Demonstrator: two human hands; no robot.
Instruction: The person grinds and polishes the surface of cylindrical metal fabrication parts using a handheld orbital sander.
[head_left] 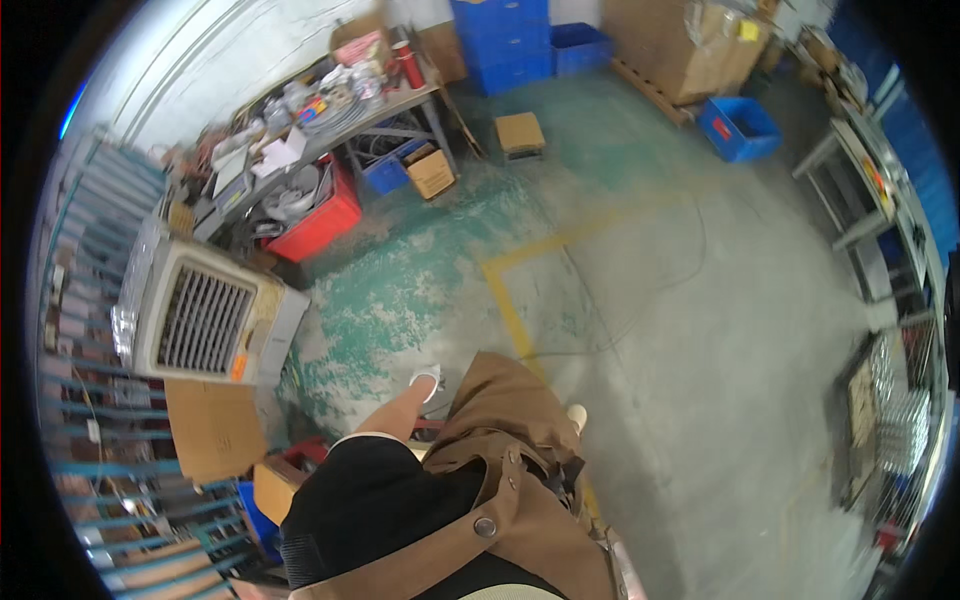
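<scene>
Hands are out of our view, so we cannot tell whether they hold anything. Below us we see only a black sleeve [365, 500] and brown apron [510, 450] above a pale shoe [426, 377]. Nearest lies the cardboard sheet [213, 428], to our left beside the grey fan unit [205, 318], its long edge running away from us.

Worn green floor [640, 300], cluttered workbench [330, 120]
</scene>
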